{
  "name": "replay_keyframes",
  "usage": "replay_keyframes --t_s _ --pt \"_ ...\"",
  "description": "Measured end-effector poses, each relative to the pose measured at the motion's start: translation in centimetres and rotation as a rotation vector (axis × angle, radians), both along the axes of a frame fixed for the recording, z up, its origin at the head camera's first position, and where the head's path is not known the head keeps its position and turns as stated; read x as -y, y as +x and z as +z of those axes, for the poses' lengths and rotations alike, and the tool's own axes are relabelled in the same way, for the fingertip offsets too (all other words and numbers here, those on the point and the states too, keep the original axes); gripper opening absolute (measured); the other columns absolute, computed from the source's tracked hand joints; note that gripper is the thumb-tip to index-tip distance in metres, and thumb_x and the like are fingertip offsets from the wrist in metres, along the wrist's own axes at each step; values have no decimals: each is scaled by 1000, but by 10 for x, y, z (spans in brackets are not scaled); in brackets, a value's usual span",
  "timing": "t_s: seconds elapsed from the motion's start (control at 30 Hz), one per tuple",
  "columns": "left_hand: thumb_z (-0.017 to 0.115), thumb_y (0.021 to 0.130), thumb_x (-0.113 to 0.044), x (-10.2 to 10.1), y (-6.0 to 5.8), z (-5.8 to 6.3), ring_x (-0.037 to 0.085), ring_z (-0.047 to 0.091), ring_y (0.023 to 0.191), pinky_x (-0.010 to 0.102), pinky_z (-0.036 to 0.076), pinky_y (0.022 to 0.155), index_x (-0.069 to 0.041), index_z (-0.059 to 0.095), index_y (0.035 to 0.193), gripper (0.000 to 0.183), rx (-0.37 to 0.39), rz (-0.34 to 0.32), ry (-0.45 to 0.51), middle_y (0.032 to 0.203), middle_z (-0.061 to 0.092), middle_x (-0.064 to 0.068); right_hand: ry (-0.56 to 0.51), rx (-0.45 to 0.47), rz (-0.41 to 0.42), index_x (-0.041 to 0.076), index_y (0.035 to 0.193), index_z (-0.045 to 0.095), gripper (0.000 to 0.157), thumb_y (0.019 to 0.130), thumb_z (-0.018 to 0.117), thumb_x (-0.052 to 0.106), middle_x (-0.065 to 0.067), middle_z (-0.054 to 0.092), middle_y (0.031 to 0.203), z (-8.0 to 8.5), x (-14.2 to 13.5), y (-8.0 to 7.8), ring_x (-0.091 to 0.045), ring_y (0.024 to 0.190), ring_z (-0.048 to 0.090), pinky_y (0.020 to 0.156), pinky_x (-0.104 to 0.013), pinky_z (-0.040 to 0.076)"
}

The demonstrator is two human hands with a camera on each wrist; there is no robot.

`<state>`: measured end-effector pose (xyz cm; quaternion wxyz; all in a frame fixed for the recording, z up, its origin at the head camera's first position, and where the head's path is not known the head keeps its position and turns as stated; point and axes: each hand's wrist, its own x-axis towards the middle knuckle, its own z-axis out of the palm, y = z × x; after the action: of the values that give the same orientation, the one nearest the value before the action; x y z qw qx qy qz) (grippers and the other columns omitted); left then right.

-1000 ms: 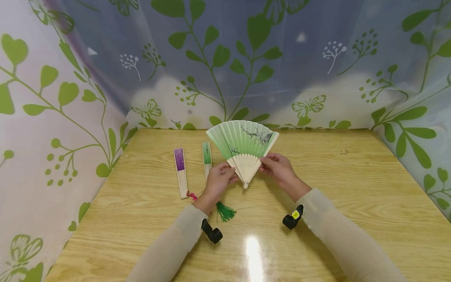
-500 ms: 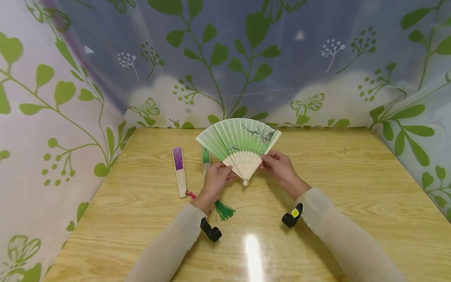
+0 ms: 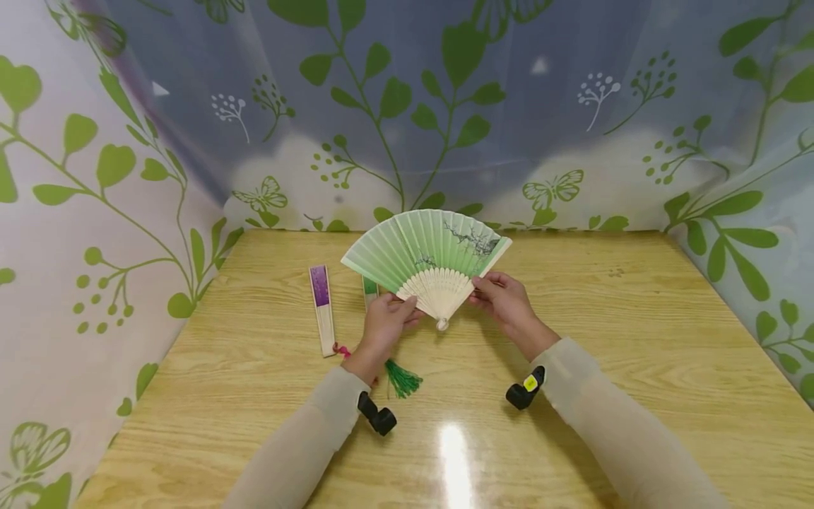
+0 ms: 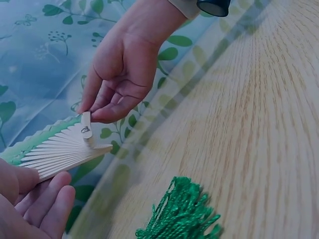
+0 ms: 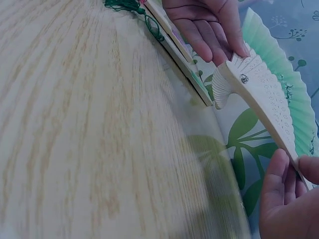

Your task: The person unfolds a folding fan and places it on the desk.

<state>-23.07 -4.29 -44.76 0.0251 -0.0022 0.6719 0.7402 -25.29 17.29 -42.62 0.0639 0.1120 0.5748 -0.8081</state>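
A spread green folding fan (image 3: 420,244) with pale ribs and a dark branch print is held up over the table, its pivot toward me. My left hand (image 3: 386,325) pinches its left edge between thumb and fingers. On the opposite edge, my right hand (image 3: 505,300) pinches the outer rib; the right wrist view shows thumb and fingers on that rib (image 5: 271,127). Partly hidden behind my left hand and the spread fan lies a folded green fan (image 3: 370,286), its green tassel (image 3: 403,378) showing below the wrist.
Left of my left hand lies a folded purple fan (image 3: 322,311) with a pink cord (image 3: 343,350). The wooden table (image 3: 604,424) meets a leaf-patterned cloth (image 3: 381,162) at the back and sides. Light glares off the table near me.
The fan has spread wider as my left hand moved its left edge slightly left and down. It now covers more of the folded green fan. My right hand stays nearly still.
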Motion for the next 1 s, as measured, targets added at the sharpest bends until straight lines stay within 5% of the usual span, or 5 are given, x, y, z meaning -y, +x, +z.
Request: replay_keyframes --t_s 0.37,1.0 --pt "55 99 -5 0 0 -1 42 67 96 45 57 85 12 54 116 24 -4 10 34 98 68 30 -37 4 -35 3 97 47 11 97 58 6 -1 62 78 -3 1 -1 -12 68 64 70 -21 58" --pt "54 99 -6 0 -4 -4 24 71 87 37 57 85 13 49 119 28 41 74 93 102 66 29 -85 69 -109 5 91 47 13 97 59 6 -4 61 82 -7 2 -2 -13 68 66 68 -21 58"
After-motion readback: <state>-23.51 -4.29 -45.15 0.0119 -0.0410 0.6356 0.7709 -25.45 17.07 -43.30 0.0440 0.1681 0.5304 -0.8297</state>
